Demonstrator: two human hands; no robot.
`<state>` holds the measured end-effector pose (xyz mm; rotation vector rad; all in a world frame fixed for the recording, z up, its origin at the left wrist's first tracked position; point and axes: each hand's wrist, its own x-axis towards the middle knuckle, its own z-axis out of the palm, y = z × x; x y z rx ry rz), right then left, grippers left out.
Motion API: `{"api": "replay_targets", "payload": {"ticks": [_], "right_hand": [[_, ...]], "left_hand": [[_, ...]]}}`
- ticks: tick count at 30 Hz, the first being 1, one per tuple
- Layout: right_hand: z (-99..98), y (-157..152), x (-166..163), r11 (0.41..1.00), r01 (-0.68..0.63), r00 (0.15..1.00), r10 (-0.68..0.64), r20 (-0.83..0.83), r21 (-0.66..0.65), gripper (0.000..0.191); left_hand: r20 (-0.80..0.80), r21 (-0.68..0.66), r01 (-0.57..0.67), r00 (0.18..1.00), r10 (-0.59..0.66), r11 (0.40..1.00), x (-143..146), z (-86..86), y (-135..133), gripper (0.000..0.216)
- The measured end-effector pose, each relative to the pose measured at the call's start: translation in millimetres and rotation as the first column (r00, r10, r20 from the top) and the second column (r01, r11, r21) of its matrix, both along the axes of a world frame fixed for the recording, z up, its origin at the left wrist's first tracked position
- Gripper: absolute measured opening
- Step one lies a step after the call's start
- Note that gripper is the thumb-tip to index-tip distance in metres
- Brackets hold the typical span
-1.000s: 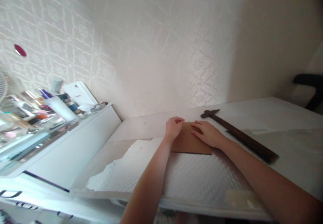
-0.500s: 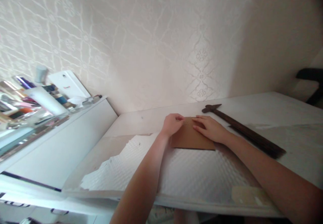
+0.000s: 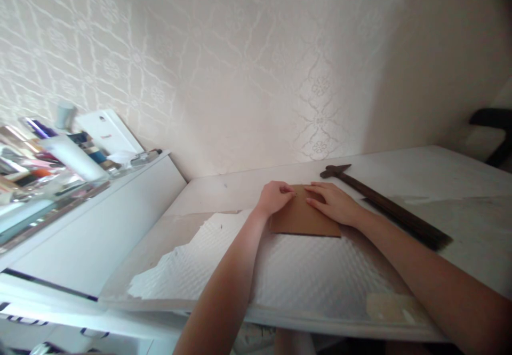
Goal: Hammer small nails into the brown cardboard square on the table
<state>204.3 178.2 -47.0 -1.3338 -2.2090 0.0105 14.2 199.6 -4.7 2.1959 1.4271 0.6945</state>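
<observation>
A flat, square brown board (image 3: 304,219), like cardboard, lies on a white quilted sheet (image 3: 304,269). Over its upper left part, my left hand (image 3: 277,197) is closed in a pinch, its fingertips at the board's surface; whatever they hold is too small to make out. My right hand (image 3: 334,201) rests on the board's right side with fingers stretched and spread. To the right lies a dark hammer (image 3: 384,203), its head toward the wall and its handle pointing toward me. Neither hand touches it.
On the left, a white cabinet (image 3: 104,232) carries bottles, tubes and a white box (image 3: 110,131). The patterned wall (image 3: 248,78) stands behind the table (image 3: 408,168). A dark chair part (image 3: 492,120) shows at the far right. Tape (image 3: 392,308) sits near the front edge.
The pinched fingers of my left hand have shifted slightly to the right on the board, covering small marks that showed before. My right hand, the board and the hammer stay put.
</observation>
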Motion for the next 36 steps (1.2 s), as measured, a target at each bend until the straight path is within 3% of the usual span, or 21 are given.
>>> {"api": "replay_targets", "payload": {"ticks": [3,6,10,12,14,22,25,31,36], "right_hand": [[3.0,0,1,0.999,0.038,0.999,-0.039,0.035,0.029,0.043],[11.5,-2,8,0.976,0.194,0.978,-0.201,0.063,0.097,0.040],[22.9,-11,25,0.837,0.542,0.836,-0.546,0.047,0.078,0.041],[25.1,-14,33,0.772,0.636,0.768,-0.632,0.105,0.003,0.043],[25.1,-14,39,0.745,0.665,0.742,-0.650,0.165,-0.051,0.043],[25.5,-10,43,0.765,0.643,0.761,-0.636,0.128,-0.021,0.048],[31.6,-14,41,0.806,0.590,0.805,-0.591,0.054,0.038,0.051],[39.2,-17,33,0.938,0.297,0.955,-0.293,-0.051,0.180,0.045],[38.6,-19,25,0.955,0.134,0.990,-0.119,-0.074,0.264,0.039]], "left_hand": [[0.005,-0.012,0.006,1.000,-0.006,1.000,-1,-1.0,1,0.015],[0.027,-0.028,0.009,1.000,-0.009,1.000,-1,-2.5,2,0.015],[0.075,-0.051,0.023,0.997,-0.019,0.998,-1,-5.0,4,0.013],[0.107,-0.063,0.028,0.994,-0.021,0.998,-1,-6.5,5,0.012],[0.139,-0.076,0.028,0.990,-0.017,0.997,-1,-8.4,6,0.012],[0.232,-0.114,0.041,0.973,-0.014,0.993,-3,-14.5,10,0.011],[0.283,-0.131,0.056,0.959,-0.017,0.990,-2,-15.5,10,0.013],[0.310,-0.109,0.028,0.951,0.008,0.994,-2,-17.6,10,0.016],[0.296,-0.118,0.004,0.955,0.031,0.993,-2,-17.4,11,0.022]]}}
